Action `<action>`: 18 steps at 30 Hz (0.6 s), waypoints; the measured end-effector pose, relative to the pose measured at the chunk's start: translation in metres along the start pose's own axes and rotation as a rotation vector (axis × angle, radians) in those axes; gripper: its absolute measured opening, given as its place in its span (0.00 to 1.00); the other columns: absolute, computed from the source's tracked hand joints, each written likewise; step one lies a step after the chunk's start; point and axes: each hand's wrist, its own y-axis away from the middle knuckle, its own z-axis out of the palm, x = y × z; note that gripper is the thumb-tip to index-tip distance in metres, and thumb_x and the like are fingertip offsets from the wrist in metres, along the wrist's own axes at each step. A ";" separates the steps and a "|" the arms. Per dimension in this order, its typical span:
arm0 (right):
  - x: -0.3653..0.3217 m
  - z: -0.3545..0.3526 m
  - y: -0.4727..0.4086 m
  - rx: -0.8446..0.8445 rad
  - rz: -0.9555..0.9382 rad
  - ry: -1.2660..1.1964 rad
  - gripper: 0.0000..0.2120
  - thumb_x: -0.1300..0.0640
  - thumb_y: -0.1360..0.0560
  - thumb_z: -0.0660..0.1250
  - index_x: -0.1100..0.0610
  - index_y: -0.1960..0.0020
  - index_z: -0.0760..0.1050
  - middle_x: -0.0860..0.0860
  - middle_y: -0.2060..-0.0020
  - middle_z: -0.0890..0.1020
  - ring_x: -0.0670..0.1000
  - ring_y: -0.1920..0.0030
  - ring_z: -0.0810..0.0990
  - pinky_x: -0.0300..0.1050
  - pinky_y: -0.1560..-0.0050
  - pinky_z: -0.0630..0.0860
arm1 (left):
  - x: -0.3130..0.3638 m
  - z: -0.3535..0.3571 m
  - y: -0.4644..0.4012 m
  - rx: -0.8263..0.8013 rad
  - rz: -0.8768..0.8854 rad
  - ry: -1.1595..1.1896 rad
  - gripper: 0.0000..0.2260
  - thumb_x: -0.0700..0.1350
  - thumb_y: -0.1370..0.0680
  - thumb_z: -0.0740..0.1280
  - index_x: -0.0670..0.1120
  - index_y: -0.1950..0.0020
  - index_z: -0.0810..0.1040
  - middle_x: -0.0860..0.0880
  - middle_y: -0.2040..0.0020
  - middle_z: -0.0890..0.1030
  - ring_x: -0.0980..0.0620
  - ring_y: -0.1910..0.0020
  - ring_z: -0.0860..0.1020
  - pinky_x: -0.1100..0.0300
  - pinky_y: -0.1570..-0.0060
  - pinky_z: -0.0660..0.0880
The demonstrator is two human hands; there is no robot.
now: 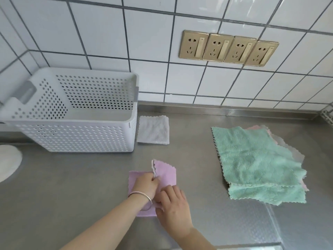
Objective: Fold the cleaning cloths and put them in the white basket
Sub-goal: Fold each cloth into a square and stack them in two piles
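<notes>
— So, left to right, what's on the worktop (72, 186)?

— First the white basket (75, 136), a folded grey cloth (154, 129) just beside it. Nearer, the left hand (146, 186) pinches a raised corner of the lilac cloth (165, 175); the right hand (173, 208), fingers fairly straight, presses it flat.

— And the basket?

— Up-left of both hands, nearer the left. Unfolded green cloths (255, 163) lie right.

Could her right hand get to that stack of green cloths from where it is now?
Probably yes. The right hand rests on the pink cloth, and only bare steel counter lies between it and the green cloths; it would have to let go first.
</notes>
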 end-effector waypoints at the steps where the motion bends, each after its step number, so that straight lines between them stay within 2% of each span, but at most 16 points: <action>1: -0.002 0.005 0.001 -0.024 -0.014 0.003 0.15 0.58 0.44 0.62 0.53 0.58 0.66 0.49 0.62 0.76 0.51 0.60 0.69 0.39 0.61 0.62 | -0.010 -0.005 -0.001 0.015 -0.033 0.001 0.18 0.46 0.22 0.58 0.48 0.71 0.62 0.36 0.58 0.79 0.38 0.55 0.75 0.54 0.56 0.67; 3: -0.004 0.015 0.006 -0.117 0.017 0.016 0.25 0.56 0.48 0.67 0.53 0.51 0.68 0.50 0.51 0.79 0.51 0.51 0.71 0.40 0.53 0.66 | -0.031 -0.013 -0.003 0.030 -0.088 0.040 0.13 0.45 0.21 0.58 0.46 0.66 0.67 0.38 0.54 0.79 0.43 0.55 0.73 0.55 0.52 0.69; 5: -0.003 0.024 0.012 -0.247 0.053 0.038 0.35 0.54 0.49 0.70 0.52 0.42 0.69 0.50 0.43 0.78 0.51 0.42 0.70 0.42 0.44 0.72 | -0.047 -0.016 -0.004 0.029 -0.144 0.090 0.07 0.46 0.21 0.59 0.45 0.57 0.72 0.38 0.47 0.79 0.44 0.53 0.74 0.57 0.53 0.68; 6: -0.003 0.028 0.014 -0.304 0.069 0.049 0.35 0.52 0.48 0.69 0.52 0.40 0.69 0.49 0.41 0.78 0.50 0.39 0.69 0.43 0.44 0.75 | -0.054 -0.016 -0.005 0.034 -0.167 0.122 0.06 0.45 0.22 0.59 0.44 0.52 0.74 0.38 0.45 0.79 0.44 0.52 0.75 0.57 0.53 0.68; 8: -0.003 0.033 0.017 -0.390 0.103 0.068 0.31 0.52 0.41 0.59 0.52 0.37 0.68 0.49 0.39 0.78 0.50 0.37 0.67 0.42 0.44 0.76 | -0.065 -0.014 -0.005 0.085 -0.226 0.184 0.10 0.45 0.23 0.62 0.43 0.45 0.75 0.41 0.45 0.80 0.43 0.49 0.77 0.58 0.54 0.68; 10: -0.003 0.038 0.019 -0.473 0.131 0.074 0.31 0.53 0.40 0.52 0.52 0.36 0.67 0.50 0.38 0.78 0.51 0.36 0.67 0.44 0.38 0.69 | -0.070 -0.013 -0.001 0.180 -0.291 0.266 0.14 0.44 0.26 0.65 0.45 0.41 0.73 0.43 0.46 0.80 0.44 0.50 0.77 0.60 0.55 0.68; 13: -0.004 0.043 0.022 -0.555 0.131 0.099 0.31 0.54 0.38 0.52 0.52 0.36 0.67 0.51 0.37 0.77 0.52 0.35 0.66 0.45 0.35 0.57 | -0.076 -0.012 0.002 0.274 -0.293 0.348 0.11 0.40 0.28 0.67 0.49 0.48 0.70 0.46 0.56 0.80 0.43 0.50 0.79 0.58 0.52 0.71; 15: -0.004 0.045 0.023 -0.578 0.135 0.098 0.30 0.54 0.38 0.52 0.52 0.35 0.67 0.51 0.37 0.77 0.53 0.35 0.66 0.46 0.36 0.58 | -0.077 -0.009 0.003 0.293 -0.280 0.325 0.10 0.40 0.28 0.66 0.51 0.53 0.69 0.47 0.59 0.79 0.42 0.51 0.79 0.58 0.55 0.70; 18: -0.005 0.047 0.023 -0.572 0.126 0.099 0.29 0.54 0.38 0.52 0.52 0.36 0.67 0.51 0.38 0.78 0.53 0.36 0.66 0.47 0.40 0.62 | -0.076 -0.006 0.001 0.351 -0.285 0.291 0.07 0.43 0.27 0.66 0.52 0.56 0.69 0.46 0.56 0.81 0.42 0.52 0.79 0.58 0.55 0.70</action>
